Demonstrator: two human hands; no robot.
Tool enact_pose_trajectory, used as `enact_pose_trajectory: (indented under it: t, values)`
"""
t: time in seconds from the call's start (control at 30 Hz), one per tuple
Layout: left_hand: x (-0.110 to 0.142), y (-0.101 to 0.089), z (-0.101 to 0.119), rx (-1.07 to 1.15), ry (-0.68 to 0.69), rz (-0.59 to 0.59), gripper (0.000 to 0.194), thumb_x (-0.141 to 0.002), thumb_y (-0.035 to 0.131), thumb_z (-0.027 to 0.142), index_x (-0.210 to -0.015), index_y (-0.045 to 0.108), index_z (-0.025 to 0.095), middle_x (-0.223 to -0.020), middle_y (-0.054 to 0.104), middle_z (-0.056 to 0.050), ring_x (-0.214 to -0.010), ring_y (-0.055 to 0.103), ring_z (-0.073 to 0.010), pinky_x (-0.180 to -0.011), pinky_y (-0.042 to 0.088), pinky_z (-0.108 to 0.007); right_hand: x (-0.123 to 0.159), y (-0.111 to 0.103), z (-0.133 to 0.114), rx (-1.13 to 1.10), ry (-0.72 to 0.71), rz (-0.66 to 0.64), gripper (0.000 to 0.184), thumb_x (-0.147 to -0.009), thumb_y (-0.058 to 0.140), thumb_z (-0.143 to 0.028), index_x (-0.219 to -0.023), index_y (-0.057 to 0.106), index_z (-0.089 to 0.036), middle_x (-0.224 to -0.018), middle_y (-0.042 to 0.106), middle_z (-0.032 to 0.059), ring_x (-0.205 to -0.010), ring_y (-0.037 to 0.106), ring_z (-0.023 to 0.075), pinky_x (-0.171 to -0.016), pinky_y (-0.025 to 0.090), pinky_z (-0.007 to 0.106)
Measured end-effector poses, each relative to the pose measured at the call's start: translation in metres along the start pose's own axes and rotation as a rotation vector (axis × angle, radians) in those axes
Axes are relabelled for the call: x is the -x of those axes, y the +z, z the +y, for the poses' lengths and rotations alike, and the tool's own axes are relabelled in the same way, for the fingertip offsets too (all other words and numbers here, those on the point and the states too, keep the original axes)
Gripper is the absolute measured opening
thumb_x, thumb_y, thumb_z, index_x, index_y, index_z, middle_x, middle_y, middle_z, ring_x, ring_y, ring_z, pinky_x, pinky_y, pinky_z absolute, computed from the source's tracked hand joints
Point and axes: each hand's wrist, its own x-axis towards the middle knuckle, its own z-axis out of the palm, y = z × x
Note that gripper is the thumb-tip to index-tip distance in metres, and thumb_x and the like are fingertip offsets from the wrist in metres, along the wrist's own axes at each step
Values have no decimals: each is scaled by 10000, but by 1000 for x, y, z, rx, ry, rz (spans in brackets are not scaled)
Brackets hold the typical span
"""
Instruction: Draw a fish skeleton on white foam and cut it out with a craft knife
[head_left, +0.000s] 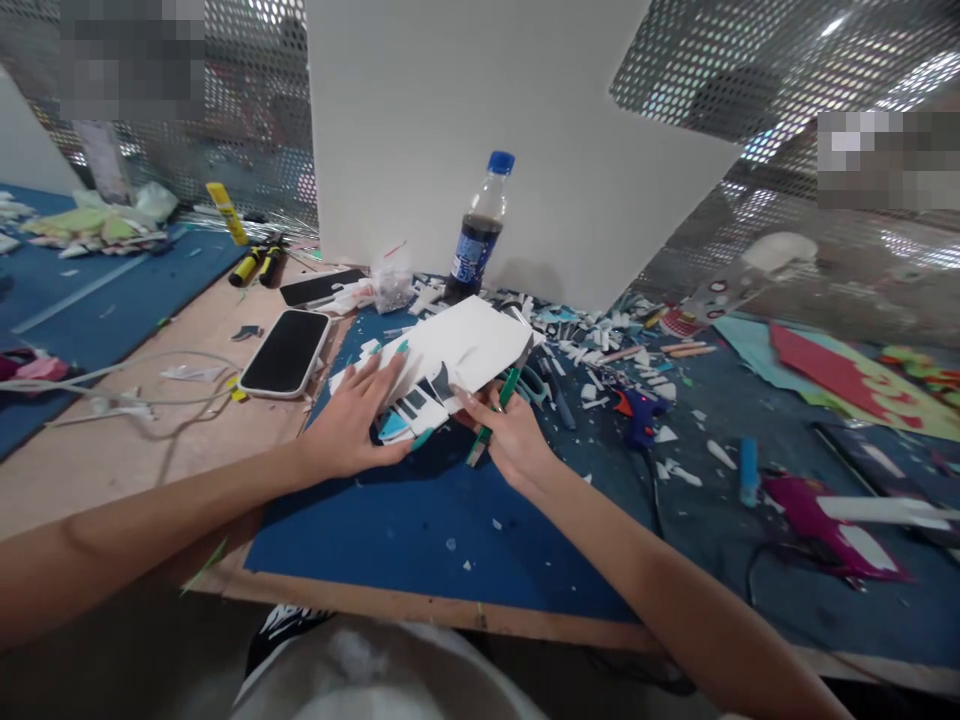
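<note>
A white foam sheet is tilted up above the blue mat, with smaller white, black and light-blue cut pieces at its near edge. My left hand grips the sheet and pieces at the left, fingers over the top and thumb at the near edge. In my right hand is a green craft knife, held under the fingers. The thumb and fingertips of that hand also touch the sheet's near right edge. Whether the blade is out cannot be seen.
A cola bottle stands behind the sheet among white scraps. Left lies a phone; beyond are yellow-handled pliers. To the right are scissors, a blue glue gun and a magenta tool with a cord.
</note>
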Motion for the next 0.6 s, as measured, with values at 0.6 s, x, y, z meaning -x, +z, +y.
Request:
enact_pose_trajectory:
  t: [0.6]
  values:
    - [-29, -1, 23, 118, 286, 217, 856, -868, 493, 484, -1446, -61, 184, -1461, 245, -206, -1367, 240, -298, -1067, 341, -477, -4, -14, -51, 605, -168, -290, 480, -649, 721, -407, -624, 277, -225, -629, 613, -4, -501, 623, 160, -441, 525, 302]
